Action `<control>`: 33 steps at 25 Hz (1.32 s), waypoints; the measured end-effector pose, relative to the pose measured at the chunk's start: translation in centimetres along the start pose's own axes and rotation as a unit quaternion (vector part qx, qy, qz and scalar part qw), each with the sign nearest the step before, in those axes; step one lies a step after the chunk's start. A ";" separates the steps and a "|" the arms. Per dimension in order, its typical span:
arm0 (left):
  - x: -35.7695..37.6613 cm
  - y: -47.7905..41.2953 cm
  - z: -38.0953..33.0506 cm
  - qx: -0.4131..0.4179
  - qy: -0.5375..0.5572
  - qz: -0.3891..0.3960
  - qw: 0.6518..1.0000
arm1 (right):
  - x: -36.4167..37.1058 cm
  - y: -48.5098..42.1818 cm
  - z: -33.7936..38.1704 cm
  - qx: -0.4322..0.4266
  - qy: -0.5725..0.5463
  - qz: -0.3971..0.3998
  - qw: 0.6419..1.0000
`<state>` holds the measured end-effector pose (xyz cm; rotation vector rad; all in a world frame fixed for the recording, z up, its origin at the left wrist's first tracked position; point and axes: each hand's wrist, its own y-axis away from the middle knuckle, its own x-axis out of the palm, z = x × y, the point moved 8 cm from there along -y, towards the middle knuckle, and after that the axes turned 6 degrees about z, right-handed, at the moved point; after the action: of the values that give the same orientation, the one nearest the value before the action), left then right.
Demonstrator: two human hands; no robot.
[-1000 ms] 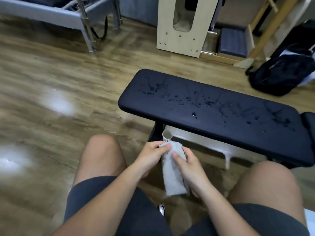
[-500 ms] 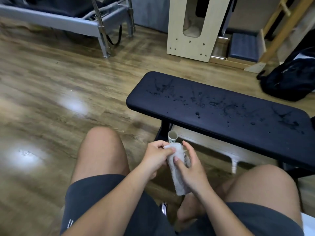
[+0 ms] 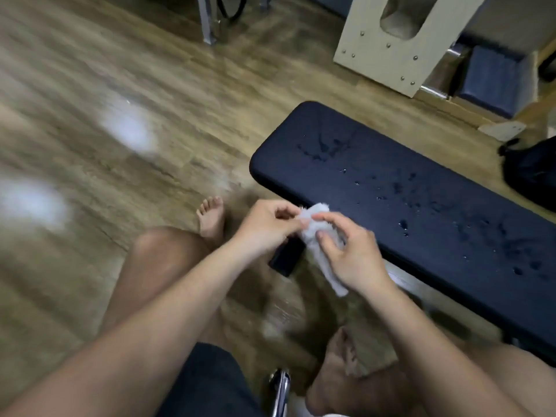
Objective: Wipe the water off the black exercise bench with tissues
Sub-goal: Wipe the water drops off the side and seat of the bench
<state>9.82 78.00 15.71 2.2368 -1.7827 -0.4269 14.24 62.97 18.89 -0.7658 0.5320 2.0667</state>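
The left hand point(image 3: 267, 227) and right hand point(image 3: 346, 251) are pinching a white tissue point(image 3: 319, 209) just beside the near edge of the worktop point(image 3: 391, 188), where water drops point(image 3: 403, 225) are sitting. The tissue is looking soft, light and tear-prone; gripping it bunched seems wisest.

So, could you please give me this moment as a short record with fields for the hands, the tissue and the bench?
left hand: pinches the tissue at its upper end
right hand: holds the tissue from the other side
tissue: white, crumpled, held by the bench's near edge
bench: black pad with water drops scattered over it
wiping: apparently not yet begun
nearby: black bag on the wooden floor beyond the bench
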 end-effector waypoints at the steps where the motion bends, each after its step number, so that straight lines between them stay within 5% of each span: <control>1: -1.3 -1.4 -0.1 -0.001 0.017 -0.015 1.000 | 0.3 -2.4 0.1 -0.001 0.012 0.003 1.000; 5: -5.5 -5.6 -1.7 -0.025 0.077 -0.089 0.993 | 0.1 -11.1 0.8 0.003 0.068 -0.042 0.997; 7: -7.7 -7.1 -2.4 -0.035 -0.023 -0.135 0.990 | 1.7 -14.4 1.3 -0.011 0.118 -0.029 0.993; 11: -6.7 -9.5 -2.5 -0.058 -0.380 0.005 0.923 | 5.5 -16.4 2.4 -0.085 0.262 0.068 0.959; 15: -7.4 -11.5 -2.8 -0.050 -0.408 0.041 0.911 | 1.4 -24.7 1.0 -0.022 0.379 0.074 0.922; 17: -8.1 -12.6 -3.1 -0.040 -0.422 0.012 0.906 | -0.6 -29.1 -0.1 0.061 0.340 0.054 0.937; 19: -7.1 -12.9 -3.5 -0.049 -0.519 0.020 0.853 | 0.1 -29.6 0.2 0.075 0.281 0.032 0.956; 24: -0.5 -12.6 -1.5 -0.096 -0.594 0.123 0.790 | 4.8 -21.9 3.5 -0.077 0.201 0.150 0.965; 27: 0.6 -13.4 -1.7 -0.083 -0.562 0.162 0.807 | 3.9 -26.4 1.9 -0.049 0.302 0.164 0.938; 30: 0.6 -13.4 -2.5 -0.043 -0.580 0.167 0.796 | -0.4 -32.8 0.0 0.031 0.320 0.068 0.944; 31: 0.6 -14.0 -2.9 -0.017 -0.563 0.158 0.811 | -1.3 -34.2 -0.1 0.056 0.306 0.045 0.949; 32: 0.8 -15.4 -3.0 0.031 -0.478 0.131 0.868 | -1.4 -34.9 0.0 0.067 0.293 0.040 0.953; 33: 5.1 -12.7 -8.1 0.098 -0.504 0.173 0.840 | -0.4 -34.5 0.4 0.065 0.280 0.066 0.955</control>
<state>25.44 75.94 18.15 1.8045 -2.7358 -1.6183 42.87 82.03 16.28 -1.2727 1.0450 1.8935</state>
